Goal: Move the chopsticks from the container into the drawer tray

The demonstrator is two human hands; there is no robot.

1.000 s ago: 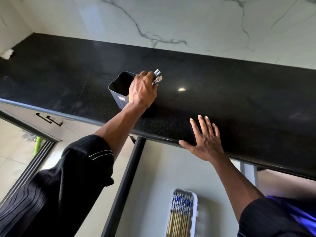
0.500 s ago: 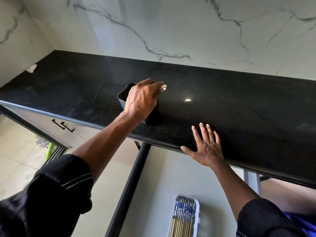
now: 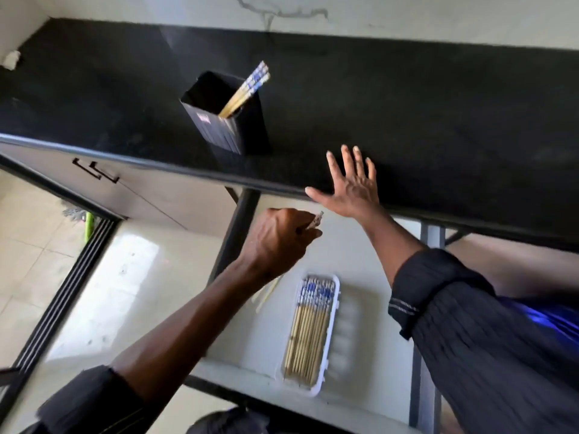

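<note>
Left hand [image 3: 279, 239]: fist closed on chopsticks, patterned tips poking past the knuckles, pale shafts apparently trailing below the wrist (blurred), carried over the open drawer [image 3: 163, 296] toward the white tray [image 3: 335, 311], likely for loading. Right hand [image 3: 352, 186]: fingers spread, flat on the black countertop [image 3: 407, 104] edge, probably bracing. Tray: a row of chopsticks, heads aligned. Black container [image 3: 219, 126]: upright on countertop, a few remaining chopsticks [image 3: 247, 87] leaning in it.
</note>
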